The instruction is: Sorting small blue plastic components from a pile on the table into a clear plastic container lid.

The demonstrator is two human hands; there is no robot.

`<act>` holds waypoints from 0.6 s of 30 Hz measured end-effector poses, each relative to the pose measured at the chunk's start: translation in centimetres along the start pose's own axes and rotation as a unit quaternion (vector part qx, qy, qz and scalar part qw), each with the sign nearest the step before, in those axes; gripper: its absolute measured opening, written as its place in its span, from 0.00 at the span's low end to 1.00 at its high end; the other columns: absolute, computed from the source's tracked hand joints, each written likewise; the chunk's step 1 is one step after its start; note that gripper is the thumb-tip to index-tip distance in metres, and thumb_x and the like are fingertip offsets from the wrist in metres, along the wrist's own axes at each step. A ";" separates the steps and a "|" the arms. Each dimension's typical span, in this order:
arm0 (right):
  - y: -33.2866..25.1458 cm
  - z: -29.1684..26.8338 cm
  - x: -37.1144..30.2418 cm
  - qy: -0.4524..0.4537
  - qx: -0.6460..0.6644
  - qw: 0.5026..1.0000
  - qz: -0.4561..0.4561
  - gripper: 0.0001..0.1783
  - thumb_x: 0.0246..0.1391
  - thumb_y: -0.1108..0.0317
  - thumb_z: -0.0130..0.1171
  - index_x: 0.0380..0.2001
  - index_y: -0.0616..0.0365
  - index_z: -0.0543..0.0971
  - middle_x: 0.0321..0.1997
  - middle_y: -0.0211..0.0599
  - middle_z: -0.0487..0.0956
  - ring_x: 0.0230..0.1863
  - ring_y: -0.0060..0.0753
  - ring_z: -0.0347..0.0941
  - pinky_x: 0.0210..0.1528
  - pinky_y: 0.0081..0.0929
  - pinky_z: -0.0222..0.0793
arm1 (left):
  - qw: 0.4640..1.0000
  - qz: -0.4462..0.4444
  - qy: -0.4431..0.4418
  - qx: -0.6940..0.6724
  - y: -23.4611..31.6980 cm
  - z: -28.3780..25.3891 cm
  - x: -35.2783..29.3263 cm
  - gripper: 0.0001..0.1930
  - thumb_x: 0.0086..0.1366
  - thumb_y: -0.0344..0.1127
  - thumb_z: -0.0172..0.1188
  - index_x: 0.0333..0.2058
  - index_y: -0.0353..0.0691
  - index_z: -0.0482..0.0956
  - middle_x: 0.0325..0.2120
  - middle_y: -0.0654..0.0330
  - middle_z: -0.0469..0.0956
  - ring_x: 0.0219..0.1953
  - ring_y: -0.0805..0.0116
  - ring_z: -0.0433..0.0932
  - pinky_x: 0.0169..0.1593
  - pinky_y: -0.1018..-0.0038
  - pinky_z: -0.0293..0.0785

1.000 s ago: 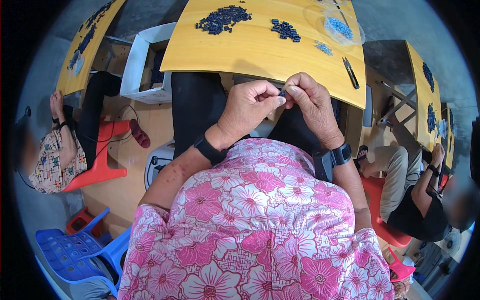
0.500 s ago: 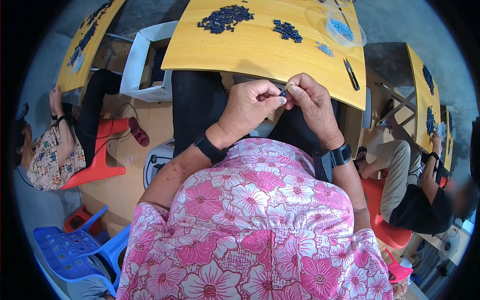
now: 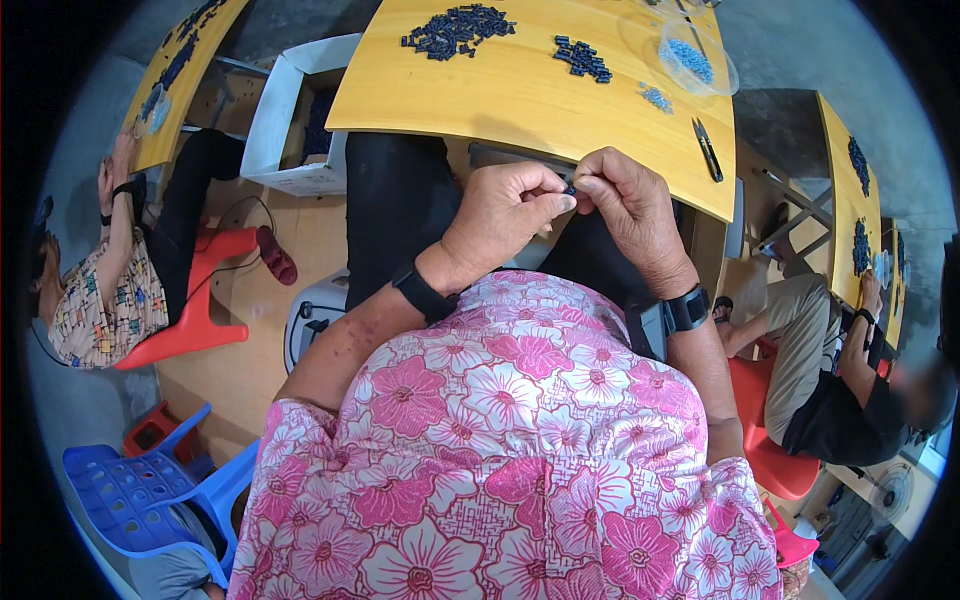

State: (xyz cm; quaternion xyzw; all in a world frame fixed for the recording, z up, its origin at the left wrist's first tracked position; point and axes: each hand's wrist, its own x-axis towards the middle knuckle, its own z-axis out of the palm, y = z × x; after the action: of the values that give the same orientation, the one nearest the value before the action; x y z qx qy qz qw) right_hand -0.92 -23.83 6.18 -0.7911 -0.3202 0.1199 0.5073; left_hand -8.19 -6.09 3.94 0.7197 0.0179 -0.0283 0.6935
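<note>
My left hand (image 3: 508, 212) and my right hand (image 3: 628, 205) meet in front of the table's near edge, above my lap. Pinched between the fingertips of both is a small dark plastic piece (image 3: 570, 188), mostly covered by the fingers. On the yellow table (image 3: 480, 105) beyond lie a large heap of dark pieces (image 3: 455, 32) and a smaller group of similar dark pieces (image 3: 582, 60). To the right are a few tiny pale blue parts (image 3: 656, 97) and a clear bowl (image 3: 686, 62) of more such parts. Black thread snips (image 3: 707, 150) rest near the right edge.
An open white box (image 3: 290, 130) with dark contents stands left of the table. A blue plastic chair (image 3: 150, 495) is at the lower left. One person (image 3: 110, 290) sits at a table on the left, another (image 3: 840, 410) on the right, both on red chairs.
My hands stay pinched together, with small finger movements around the dark piece. The view has shifted slightly. The person on the left has drawn their hands closer together.
</note>
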 end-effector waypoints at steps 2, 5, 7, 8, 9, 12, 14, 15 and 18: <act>-0.3 -0.1 0.1 -0.012 -0.012 1.000 0.000 0.04 0.57 0.72 0.57 0.34 0.62 0.76 0.26 0.40 0.75 0.26 0.31 0.76 0.32 0.28 0.71 | 1.000 -0.003 -0.005 -0.002 -0.1 -0.1 -0.1 0.06 0.63 0.29 0.62 0.34 0.32 0.81 0.25 0.66 0.79 0.27 0.83 0.74 0.31 0.83 0.74; -0.3 0.0 -0.1 -0.027 -0.022 0.999 -0.006 0.04 0.57 0.72 0.58 0.33 0.62 0.76 0.27 0.40 0.75 0.26 0.31 0.75 0.32 0.28 0.71 | 1.000 -0.004 -0.019 -0.006 0.1 -0.3 -0.3 0.06 0.64 0.30 0.62 0.34 0.32 0.81 0.25 0.66 0.79 0.26 0.82 0.75 0.31 0.83 0.74; -0.1 0.0 -0.1 -0.032 -0.019 0.999 -0.012 0.04 0.57 0.72 0.58 0.32 0.62 0.76 0.27 0.39 0.75 0.26 0.30 0.75 0.32 0.27 0.71 | 1.000 -0.003 -0.026 -0.008 0.1 -0.3 -0.5 0.06 0.64 0.30 0.62 0.34 0.32 0.81 0.25 0.66 0.79 0.25 0.82 0.75 0.31 0.83 0.74; 0.2 0.0 -0.2 -0.032 0.008 0.999 -0.011 0.04 0.57 0.72 0.58 0.32 0.62 0.76 0.27 0.37 0.75 0.26 0.29 0.75 0.33 0.26 0.71 | 0.999 -0.004 -0.023 -0.030 0.1 -0.2 -0.5 0.06 0.64 0.31 0.63 0.34 0.32 0.81 0.25 0.66 0.79 0.25 0.82 0.75 0.30 0.84 0.74; 0.3 0.0 -0.2 -0.032 0.035 0.999 -0.010 0.03 0.58 0.73 0.58 0.33 0.61 0.76 0.27 0.36 0.75 0.27 0.27 0.75 0.33 0.25 0.71 | 0.998 -0.005 -0.021 -0.052 0.1 -0.2 -0.5 0.07 0.64 0.31 0.63 0.34 0.32 0.81 0.25 0.66 0.79 0.24 0.82 0.75 0.30 0.84 0.73; 0.6 0.1 0.0 -0.036 0.055 0.998 -0.019 0.02 0.58 0.74 0.58 0.34 0.61 0.77 0.28 0.33 0.75 0.28 0.24 0.74 0.34 0.22 0.70 | 0.996 -0.014 -0.017 -0.092 0.2 -0.2 -0.6 0.06 0.64 0.31 0.63 0.34 0.32 0.81 0.25 0.66 0.79 0.25 0.82 0.75 0.30 0.84 0.73; 0.5 0.2 0.1 -0.031 0.058 0.998 -0.020 0.02 0.58 0.74 0.57 0.34 0.61 0.77 0.28 0.33 0.76 0.28 0.24 0.74 0.35 0.22 0.70 | 0.995 -0.018 -0.014 -0.098 0.3 -0.3 -0.6 0.06 0.64 0.31 0.63 0.34 0.32 0.81 0.25 0.66 0.79 0.25 0.82 0.75 0.30 0.84 0.73; 0.4 0.3 0.1 -0.022 0.058 0.998 -0.025 0.02 0.58 0.75 0.57 0.34 0.61 0.77 0.29 0.33 0.76 0.29 0.23 0.74 0.35 0.22 0.70 | 0.994 -0.017 -0.013 -0.103 0.4 -0.2 -0.7 0.06 0.64 0.30 0.63 0.34 0.32 0.81 0.25 0.66 0.78 0.25 0.82 0.75 0.30 0.84 0.73; 0.1 0.3 0.3 -0.014 0.036 0.998 -0.055 0.02 0.58 0.76 0.57 0.34 0.63 0.77 0.29 0.34 0.76 0.30 0.23 0.74 0.36 0.21 0.70 | 0.997 -0.006 -0.011 -0.072 0.6 -0.2 -0.6 0.06 0.64 0.30 0.63 0.34 0.32 0.81 0.25 0.66 0.79 0.25 0.82 0.76 0.30 0.84 0.73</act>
State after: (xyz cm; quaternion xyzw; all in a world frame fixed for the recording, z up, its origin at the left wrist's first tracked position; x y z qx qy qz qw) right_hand -0.81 -23.42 6.00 -0.7519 -0.3658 0.1138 0.5366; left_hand -8.77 -5.91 4.63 0.6672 0.0167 -0.0394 0.7436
